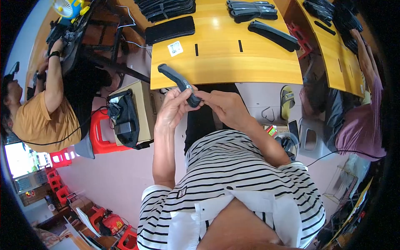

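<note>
Just off the near edge of the table, my left hand [173, 109] is closed around the near end of a long, dark grey folded sock [174, 77]. A small pale mark shows on the sock near my thumb. Its far end slants up and left over the tabletop. My right hand [228, 107] pinches at the same near end from the right, its fingertips partly hidden against the cloth. On the wooden table [216, 71], a few dark socks [273, 35] lie at the right, and a flat black pile [170, 31] lies at the left.
Banded dark bundles [252, 10] and a taller stack [164, 8] stand at the back. A white label [175, 48] lies on the table. Co-workers sit left and right. A cardboard box [143, 110], red stool [99, 131], grey stool [310, 137] and slipper [286, 102] are around me.
</note>
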A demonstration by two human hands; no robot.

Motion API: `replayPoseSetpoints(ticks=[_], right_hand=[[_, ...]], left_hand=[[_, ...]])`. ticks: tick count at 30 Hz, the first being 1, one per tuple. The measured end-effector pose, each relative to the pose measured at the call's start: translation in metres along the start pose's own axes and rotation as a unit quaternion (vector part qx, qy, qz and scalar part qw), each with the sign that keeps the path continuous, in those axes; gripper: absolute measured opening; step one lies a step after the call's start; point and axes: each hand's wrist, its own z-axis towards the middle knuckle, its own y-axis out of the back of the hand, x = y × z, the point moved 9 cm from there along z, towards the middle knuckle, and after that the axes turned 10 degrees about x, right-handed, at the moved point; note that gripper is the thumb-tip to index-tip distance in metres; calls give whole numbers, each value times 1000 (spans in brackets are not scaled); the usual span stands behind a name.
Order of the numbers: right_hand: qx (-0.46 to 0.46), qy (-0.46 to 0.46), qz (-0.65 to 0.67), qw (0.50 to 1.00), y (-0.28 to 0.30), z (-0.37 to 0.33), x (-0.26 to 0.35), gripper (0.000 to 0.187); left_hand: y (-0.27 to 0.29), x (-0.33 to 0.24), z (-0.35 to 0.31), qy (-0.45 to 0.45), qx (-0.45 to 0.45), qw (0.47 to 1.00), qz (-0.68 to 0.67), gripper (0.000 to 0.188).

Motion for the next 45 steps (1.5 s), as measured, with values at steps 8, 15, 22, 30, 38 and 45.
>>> replayPoseSetpoints(ticks=[8, 15, 22, 30, 38, 45], right_hand=[[-14, -11, 202, 979, -3, 4, -29, 33], [184, -186, 501, 825, -31, -7, -59, 26], [102, -180, 446, 871, -18, -8, -67, 24], [-6, -38, 224, 974, 10, -6, -51, 24], [41, -20, 257, 965, -2, -11, -44, 10], [-66, -45, 3, 997, 5, -24, -25, 9]], left_hand=[[-5, 6, 2, -9, -6, 1000, -1, 21], [-7, 19, 5, 72, 65, 995, 17, 31], [-16, 39, 13, 83, 90, 991, -58, 31], [-19, 37, 14, 81, 52, 995, -12, 27], [-30, 49, 7, 138, 117, 983, 40, 27], [-30, 64, 12, 112, 51, 992, -37, 26]])
